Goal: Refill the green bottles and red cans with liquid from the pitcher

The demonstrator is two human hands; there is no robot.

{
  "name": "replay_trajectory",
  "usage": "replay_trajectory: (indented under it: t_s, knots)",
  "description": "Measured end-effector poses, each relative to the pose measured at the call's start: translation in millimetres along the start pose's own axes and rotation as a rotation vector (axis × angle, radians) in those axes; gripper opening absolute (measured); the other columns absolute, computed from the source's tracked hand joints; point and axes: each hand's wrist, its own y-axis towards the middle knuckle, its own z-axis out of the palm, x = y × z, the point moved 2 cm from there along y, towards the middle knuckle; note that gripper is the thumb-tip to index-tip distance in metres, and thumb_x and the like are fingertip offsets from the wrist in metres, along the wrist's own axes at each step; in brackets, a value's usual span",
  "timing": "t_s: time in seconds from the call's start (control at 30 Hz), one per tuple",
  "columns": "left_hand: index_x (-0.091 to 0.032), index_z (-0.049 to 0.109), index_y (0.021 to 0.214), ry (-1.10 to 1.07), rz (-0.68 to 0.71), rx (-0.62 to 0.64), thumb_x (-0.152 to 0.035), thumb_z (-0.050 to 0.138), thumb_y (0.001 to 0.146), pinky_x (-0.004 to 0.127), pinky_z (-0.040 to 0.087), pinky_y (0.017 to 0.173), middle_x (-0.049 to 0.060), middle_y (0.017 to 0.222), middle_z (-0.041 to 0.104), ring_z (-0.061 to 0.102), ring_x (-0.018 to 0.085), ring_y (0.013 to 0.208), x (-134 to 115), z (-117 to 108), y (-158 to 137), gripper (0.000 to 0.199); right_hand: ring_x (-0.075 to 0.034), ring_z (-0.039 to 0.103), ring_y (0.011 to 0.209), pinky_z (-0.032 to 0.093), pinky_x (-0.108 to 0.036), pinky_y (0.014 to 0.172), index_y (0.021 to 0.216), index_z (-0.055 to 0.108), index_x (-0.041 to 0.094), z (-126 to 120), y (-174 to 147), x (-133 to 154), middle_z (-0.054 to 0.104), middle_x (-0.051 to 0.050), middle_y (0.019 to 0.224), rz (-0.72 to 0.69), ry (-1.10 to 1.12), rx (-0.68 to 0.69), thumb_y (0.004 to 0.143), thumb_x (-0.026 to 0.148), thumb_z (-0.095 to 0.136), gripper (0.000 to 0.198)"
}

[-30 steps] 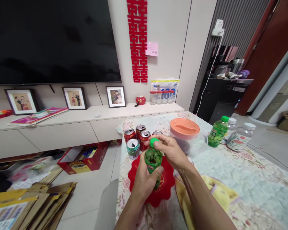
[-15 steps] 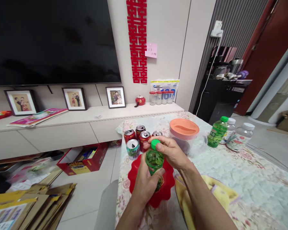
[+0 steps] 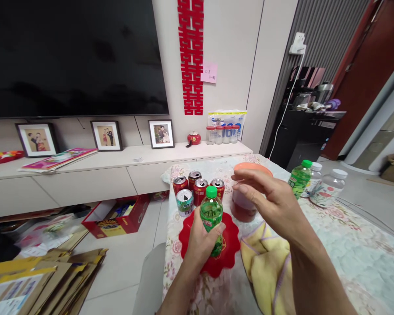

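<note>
My left hand is wrapped round a green plastic drink bottle with a green cap on. The bottle stands upright over a red scalloped tray; I cannot tell whether its base touches. My right hand is raised to the right of the bottle, fingers apart and holding nothing. Behind it, partly hidden, is a clear tub with an orange lid. Several opened drink cans stand just beyond the tray, among them a red can and a teal and white can.
A yellow cloth lies right of the tray. At the table's right stand another green bottle and a clear white-capped bottle. Beyond is a cabinet with picture frames, red-lidded jars and a red pot. Cardboard lies on the floor left.
My right hand has let go of the bottle's cap and moved away to the right, opening. My left hand still grips the bottle, whose label now faces me more.
</note>
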Motion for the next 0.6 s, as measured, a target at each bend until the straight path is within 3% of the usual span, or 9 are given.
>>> replay_trajectory:
  t_s: [0.17, 0.27, 0.4, 0.5, 0.6]
  knots:
    - [-0.023, 0.049, 0.120, -0.007, -0.012, 0.016, -0.035, 0.076, 0.071, 0.042, 0.054, 0.094, 0.008, 0.114, 0.071, 0.070, 0.027, 0.102, -5, 9, -6, 0.057, -0.019, 0.070, 0.075, 0.050, -0.029, 0.066, 0.098, 0.073, 0.022, -27, -19, 5, 0.078, -0.005, 0.091, 0.004, -0.322, 0.177, 0.098, 0.031, 0.060, 0.016]
    - [-0.023, 0.047, 0.122, 0.016, -0.018, 0.010, -0.036, 0.076, 0.069, 0.041, 0.053, 0.095, 0.008, 0.115, 0.070, 0.070, 0.027, 0.103, -1, 10, -9, 0.062, -0.018, 0.068, 0.073, 0.048, -0.030, 0.067, 0.098, 0.070, 0.021, -38, -56, -5, 0.075, -0.003, 0.086, 0.172, -0.476, 0.357, 0.101, 0.031, 0.052, 0.021]
    - [-0.023, 0.047, 0.124, 0.068, 0.006, -0.020, -0.038, 0.076, 0.069, 0.042, 0.053, 0.095, 0.009, 0.117, 0.068, 0.068, 0.027, 0.104, 6, 9, -12, 0.063, -0.025, 0.071, 0.081, 0.050, -0.036, 0.071, 0.094, 0.068, 0.020, -45, -124, -28, 0.072, -0.008, 0.088, 0.462, -0.717, 0.556, 0.105, 0.036, 0.040, 0.034]
    - [-0.023, 0.047, 0.125, 0.074, 0.039, -0.040, -0.038, 0.076, 0.071, 0.043, 0.053, 0.095, 0.009, 0.116, 0.068, 0.068, 0.028, 0.104, 9, 10, -13, 0.062, -0.035, 0.076, 0.088, 0.055, -0.044, 0.073, 0.115, 0.071, 0.018, -38, -176, -42, 0.075, -0.015, 0.103, 0.626, -0.853, 0.580, 0.101, 0.041, 0.045, 0.037]
    - [-0.024, 0.048, 0.126, 0.052, 0.053, -0.060, -0.036, 0.077, 0.070, 0.044, 0.054, 0.096, 0.009, 0.116, 0.068, 0.069, 0.028, 0.103, 10, 12, -13, 0.064, -0.035, 0.078, 0.086, 0.060, -0.043, 0.072, 0.145, 0.063, 0.022, -23, -220, -52, 0.075, -0.015, 0.114, 0.611, -0.800, 0.547, 0.093, 0.045, 0.060, 0.057]
